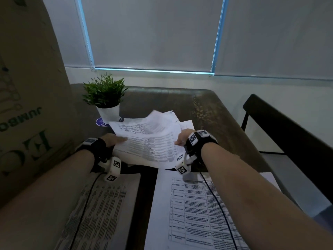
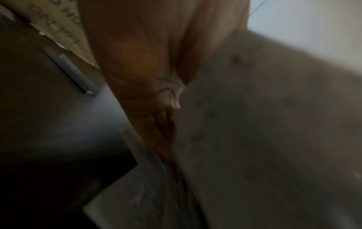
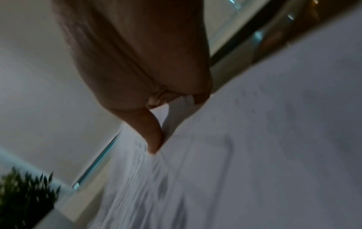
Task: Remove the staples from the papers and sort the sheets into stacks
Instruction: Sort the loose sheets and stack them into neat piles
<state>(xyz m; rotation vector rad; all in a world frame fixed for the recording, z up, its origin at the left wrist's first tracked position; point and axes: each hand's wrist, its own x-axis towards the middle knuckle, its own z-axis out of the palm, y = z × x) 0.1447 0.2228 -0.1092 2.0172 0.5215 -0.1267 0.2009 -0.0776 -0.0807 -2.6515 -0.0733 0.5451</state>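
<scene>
A bundle of printed papers [image 1: 151, 139] is held above the middle of the dark counter [image 1: 212, 112] by both hands. Its left edge is gripped by the left hand [image 1: 112, 139], thumb on top and fingers curled beneath, as the blurred left wrist view shows. Its right edge is pinched by the right hand [image 1: 183, 137], the thumb [image 3: 154, 137] pressed onto the top sheet. Both forearms are stretched forward from the near edge, with a black wrist strap on each. Several sheets are fanned out loosely at the far side of the bundle; their number cannot be told. Two stacks lie flat at the near edge: a left stack [image 1: 100, 213] and a right stack [image 1: 194, 213]. One potted plant [image 1: 106, 98] stands toward the far left corner, beside one cardboard box [image 1: 27, 87].
</scene>
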